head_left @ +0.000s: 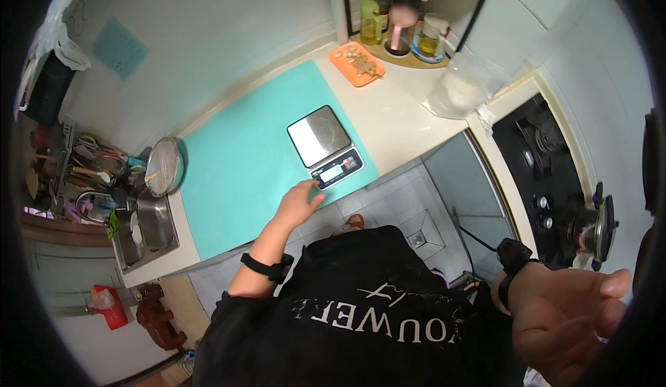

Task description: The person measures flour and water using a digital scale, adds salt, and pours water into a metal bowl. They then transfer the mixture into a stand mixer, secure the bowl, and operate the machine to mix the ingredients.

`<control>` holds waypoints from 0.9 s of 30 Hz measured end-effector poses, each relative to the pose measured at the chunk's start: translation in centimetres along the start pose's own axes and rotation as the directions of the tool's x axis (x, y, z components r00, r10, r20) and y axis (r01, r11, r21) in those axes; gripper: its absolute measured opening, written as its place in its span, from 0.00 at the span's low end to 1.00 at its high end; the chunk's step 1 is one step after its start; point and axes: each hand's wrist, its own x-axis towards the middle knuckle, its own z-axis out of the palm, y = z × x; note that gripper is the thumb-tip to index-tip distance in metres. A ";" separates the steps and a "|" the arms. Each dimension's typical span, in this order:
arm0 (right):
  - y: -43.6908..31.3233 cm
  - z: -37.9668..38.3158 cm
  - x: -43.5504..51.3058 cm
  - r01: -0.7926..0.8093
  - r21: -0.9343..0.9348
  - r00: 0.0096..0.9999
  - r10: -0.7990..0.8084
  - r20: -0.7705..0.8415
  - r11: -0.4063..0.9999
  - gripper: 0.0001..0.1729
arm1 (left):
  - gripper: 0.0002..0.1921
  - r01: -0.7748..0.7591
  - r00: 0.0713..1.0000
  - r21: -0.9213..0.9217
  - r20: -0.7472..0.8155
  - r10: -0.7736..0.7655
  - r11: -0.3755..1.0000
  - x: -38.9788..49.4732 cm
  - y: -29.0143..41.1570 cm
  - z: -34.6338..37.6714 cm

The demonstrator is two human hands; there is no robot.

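A digital kitchen scale (327,147) with a steel platform lies on a turquoise mat (244,163) that covers much of the counter. My left hand (301,203) is at the scale's near left corner, its index fingertip at the button panel and its thumb apart. It holds nothing. The scale's display (331,173) is lit, and its platform bears nothing. Close to the camera at the lower right, my right hand (564,309) is raised with the palm showing and the fingers bent. Dark rim and blur hide part of those fingers, so I cannot tell whether they touch anything.
An orange tray (346,73) holds garlic and ginger. Behind it, a corner shelf (416,60) carries oil bottles. A plastic bag of white contents (460,90) stands near the gas stove (536,173). At left are a covered bowl (165,167) and a steel sink (156,226).
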 end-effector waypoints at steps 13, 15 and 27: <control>-1.6 24.3 -32.9 -0.954 -0.272 -0.300 0.370 0.879 -0.128 0.25 | 0.32 0.437 0.743 -0.878 0.230 -0.628 0.194 8.1 -6.9 4.0; -2.8 25.8 -36.0 -0.852 -0.437 -0.495 0.173 0.851 -0.289 0.26 | 0.31 0.492 0.697 -0.854 0.270 -0.664 0.169 8.8 -6.3 4.4; -0.4 25.7 -35.9 -0.729 -0.282 -0.291 -0.091 0.953 -0.623 0.29 | 0.22 0.403 0.684 -0.909 0.225 -0.694 0.103 8.9 0.6 2.5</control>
